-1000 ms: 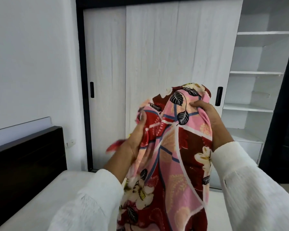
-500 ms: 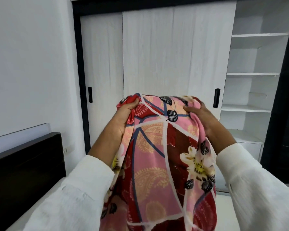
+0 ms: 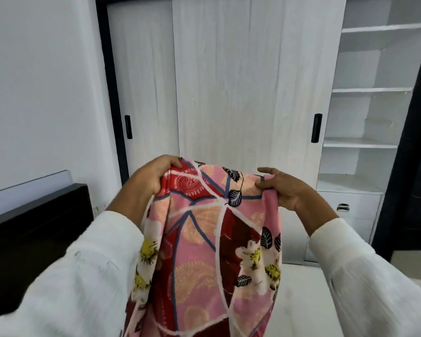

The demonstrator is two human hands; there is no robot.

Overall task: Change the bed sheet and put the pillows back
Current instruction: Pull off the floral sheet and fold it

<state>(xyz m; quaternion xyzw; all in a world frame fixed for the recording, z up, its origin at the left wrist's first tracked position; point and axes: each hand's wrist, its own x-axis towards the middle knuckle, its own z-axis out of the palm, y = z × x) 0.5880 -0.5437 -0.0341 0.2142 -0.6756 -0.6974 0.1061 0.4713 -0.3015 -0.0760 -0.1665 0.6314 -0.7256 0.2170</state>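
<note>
wardrobe (image 3: pixel 241 81) shut, behind | mattress (image 3: pixel 301 300) bare, no pillows in view | floral sheet (image 3: pixel 212 239) held up over bed, hangs bunched, not spread yet | left hand (image 3: pixel 148 178) grips top edge | right hand (image 3: pixel 284 190) pinches other corner w/ thumb+fingers

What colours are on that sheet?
The sheet is pink and red with white flowers and black leaves, seen in the head view.

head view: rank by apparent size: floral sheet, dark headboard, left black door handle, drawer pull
1. floral sheet, though it is close to the camera, which inflates it.
2. dark headboard, partly cut off by the frame and a sleeve.
3. left black door handle.
4. drawer pull, smallest, not by much.
</note>
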